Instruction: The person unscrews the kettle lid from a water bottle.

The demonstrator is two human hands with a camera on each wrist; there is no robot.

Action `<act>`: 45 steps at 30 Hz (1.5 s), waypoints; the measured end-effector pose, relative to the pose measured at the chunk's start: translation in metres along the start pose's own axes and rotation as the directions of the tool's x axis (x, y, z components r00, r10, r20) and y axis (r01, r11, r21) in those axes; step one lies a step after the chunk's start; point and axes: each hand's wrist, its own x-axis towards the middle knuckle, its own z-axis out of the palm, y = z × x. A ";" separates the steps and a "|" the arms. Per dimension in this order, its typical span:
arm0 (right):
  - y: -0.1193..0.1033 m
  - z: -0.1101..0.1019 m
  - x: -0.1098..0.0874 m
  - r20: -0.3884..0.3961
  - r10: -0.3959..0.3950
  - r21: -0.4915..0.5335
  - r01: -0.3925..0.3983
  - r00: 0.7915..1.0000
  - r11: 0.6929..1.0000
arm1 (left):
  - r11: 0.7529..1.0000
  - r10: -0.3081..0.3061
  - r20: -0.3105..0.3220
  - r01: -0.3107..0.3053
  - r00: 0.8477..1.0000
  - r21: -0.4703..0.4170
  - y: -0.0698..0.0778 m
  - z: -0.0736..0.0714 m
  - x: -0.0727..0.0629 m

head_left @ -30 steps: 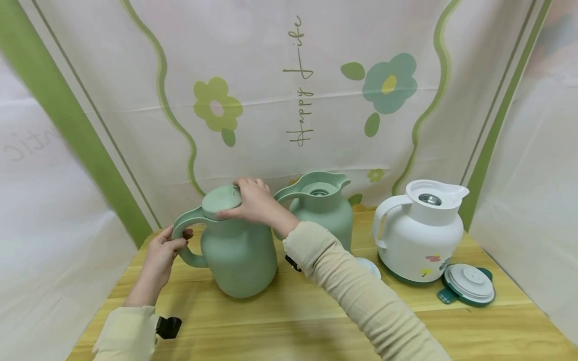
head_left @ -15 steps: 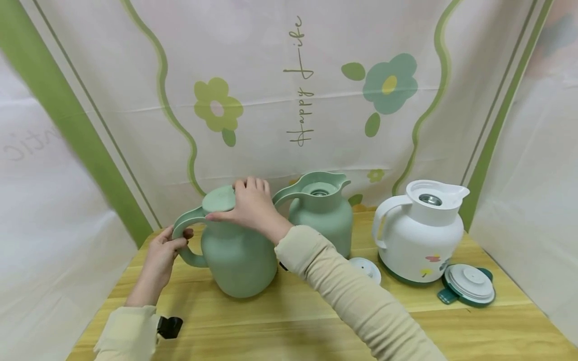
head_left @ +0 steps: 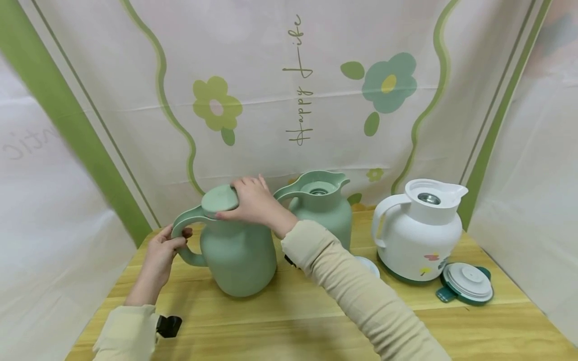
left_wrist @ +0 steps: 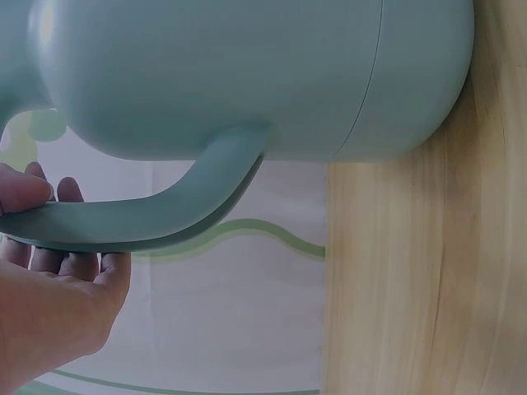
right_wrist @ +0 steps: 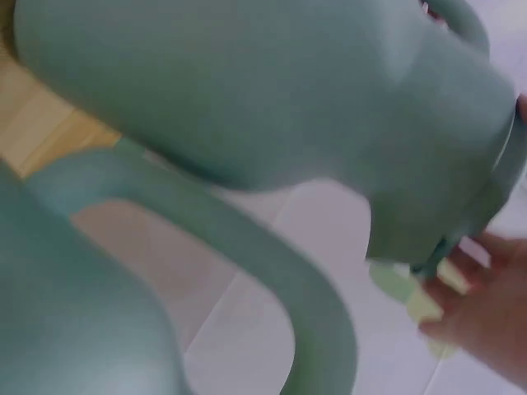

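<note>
A pale green thermos jug (head_left: 237,255) stands upright on the table, its round lid (head_left: 219,200) seated at the top. My left hand (head_left: 160,253) holds the jug's handle (left_wrist: 165,218) at its outer bend, fingers and thumb on opposite sides. On the lid, my right hand (head_left: 255,200) grips the edge, thumb at the near side and fingers over the far side. The right wrist view shows those fingers (right_wrist: 449,300) bent at the lid by the spout. The palm hides the lid's right part.
A second green jug (head_left: 320,220), lidless, stands close to the right, partly behind my right arm. Farther right is a white jug (head_left: 420,230) with an uncovered mouth, its green-and-white lid (head_left: 469,281) beside it. My sleeve partly covers a white round lid (head_left: 369,265). Cloth hangs behind the table (head_left: 271,336).
My right hand first turned so its thumb slid left along the lid, then turned back, thumb now farther right. The left hand and the jug have stayed in place.
</note>
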 end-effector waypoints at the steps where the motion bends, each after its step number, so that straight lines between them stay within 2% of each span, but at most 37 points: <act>1: 0.002 -0.001 0.001 0.016 -0.024 0.003 0.024 1.000 1.000 | 1.000 -0.001 0.000 0.001 1.000 0.002 0.000 0.000 0.000; 4: 0.007 -0.003 0.003 0.046 -0.080 0.012 0.079 0.996 0.997 | 1.000 -0.004 0.000 0.004 1.000 0.006 0.001 0.000 0.000; 7: 0.009 0.000 0.003 0.030 -0.097 0.046 0.095 0.995 0.994 | 1.000 -0.009 0.001 0.009 1.000 0.007 0.001 0.000 0.000; 10: 0.007 0.006 0.002 -0.013 -0.079 0.076 0.080 0.997 0.994 | 1.000 -0.011 0.001 0.011 1.000 0.007 0.001 0.001 0.000; 13: 0.003 0.011 0.000 -0.059 -0.049 0.055 0.052 0.997 0.997 | 1.000 -0.010 0.000 0.010 1.000 0.008 0.001 0.001 0.000; 18: -0.002 0.012 0.000 -0.091 -0.004 0.061 0.010 0.996 0.998 | 1.000 -0.011 0.002 0.011 1.000 0.005 0.002 0.001 -0.001; 29: 0.001 0.008 -0.003 -0.051 -0.017 0.140 0.024 0.999 0.990 | 1.000 -0.008 0.005 0.008 1.000 0.002 0.001 0.000 0.000; 37: 0.004 0.003 -0.004 0.023 -0.081 0.108 0.078 0.996 0.991 | 1.000 -0.016 -0.014 0.016 1.000 -0.013 0.000 0.000 0.001; 45: -0.004 0.010 -0.004 -0.040 -0.009 0.134 0.014 0.999 0.991 | 1.000 -0.016 -0.010 0.015 1.000 -0.011 0.000 0.001 0.000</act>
